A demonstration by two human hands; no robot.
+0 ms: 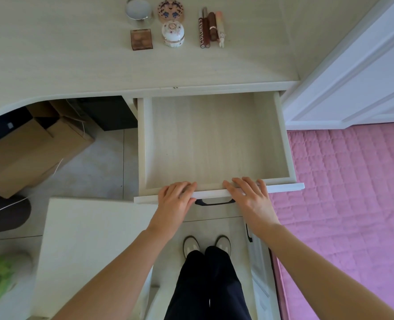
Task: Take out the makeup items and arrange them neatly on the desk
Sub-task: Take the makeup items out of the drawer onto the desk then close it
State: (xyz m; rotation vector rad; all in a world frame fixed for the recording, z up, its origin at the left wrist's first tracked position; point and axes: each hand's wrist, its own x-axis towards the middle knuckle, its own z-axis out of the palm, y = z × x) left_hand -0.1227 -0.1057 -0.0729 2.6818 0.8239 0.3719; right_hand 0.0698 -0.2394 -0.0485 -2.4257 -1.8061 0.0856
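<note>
The drawer [214,139] is pulled out under the desk [52,54], and nothing lies inside it. My left hand [176,199] and my right hand [249,197] rest flat on the top of the drawer's front panel, fingers straight, either side of its dark handle [214,202]. At the back of the desk stand a round silver compact [137,9], a patterned round compact [171,10], a brown square palette [141,39] and a white floral jar [172,33]. To their right lie several lip tubes [212,27] side by side.
A white door [353,77] stands at the right of the desk. A pink quilted bed [353,204] lies at the right. Cardboard boxes [29,144] sit under the desk at the left. A white stool or panel [94,250] is by my left arm.
</note>
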